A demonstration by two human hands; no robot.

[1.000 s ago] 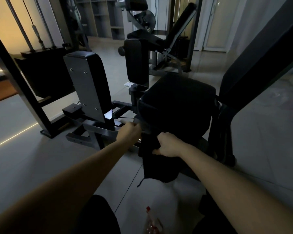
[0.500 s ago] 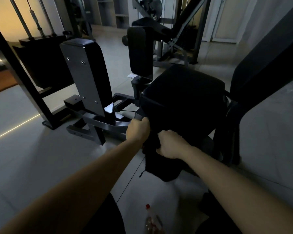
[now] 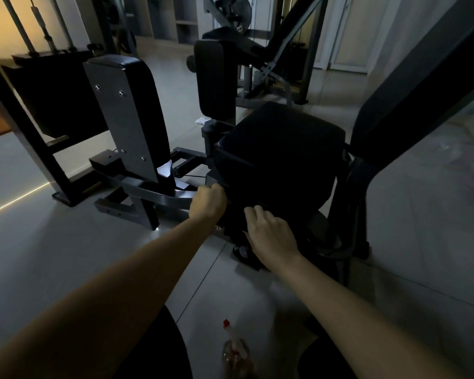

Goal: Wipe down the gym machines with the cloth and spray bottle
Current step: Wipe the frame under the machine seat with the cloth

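Dim gym floor — left hand (image 3: 208, 202) clenched at the seat (image 3: 279, 149) front's 9 o'clock corner, its grip untellable in shadow; right hand (image 3: 271, 233) rests loose-fingered beside it; spray bottle (image 3: 234, 348) on the floor (image 3: 52, 255) at 6 o'clock.

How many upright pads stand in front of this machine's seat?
2. The near pad stands left, its grey metal backing toward the camera; the far pad stands right of it, beyond the seat. Dim light may hide others.

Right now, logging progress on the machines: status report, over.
Left hand fisted at the front edge of the seat, right hand curled just below it. Cloth too dark to make out. Spray bottle on the floor, untouched. Nothing seen in the way.
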